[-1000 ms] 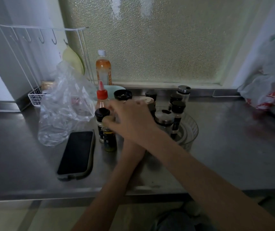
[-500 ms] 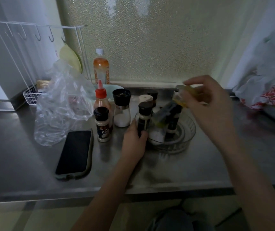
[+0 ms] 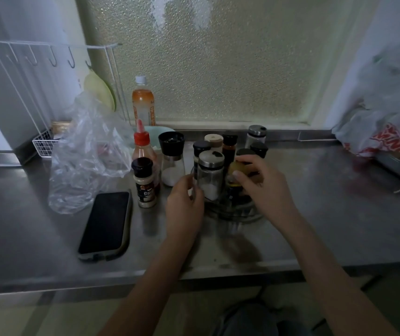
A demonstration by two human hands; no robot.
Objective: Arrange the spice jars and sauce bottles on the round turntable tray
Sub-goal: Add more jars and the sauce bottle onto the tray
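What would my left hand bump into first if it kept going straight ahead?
Most likely the steel-capped glass jar at the turntable tray's near edge; your left hand's fingertips look almost against it, though depth is unclear.

A clear round plastic turntable tray sits at centre frame, crowded with upright glass spice jars, a steel-lidded shaker of white powder foremost. Left of it stand a black-capped grinder, a black-capped seasoning jar and a red-capped sauce bottle.
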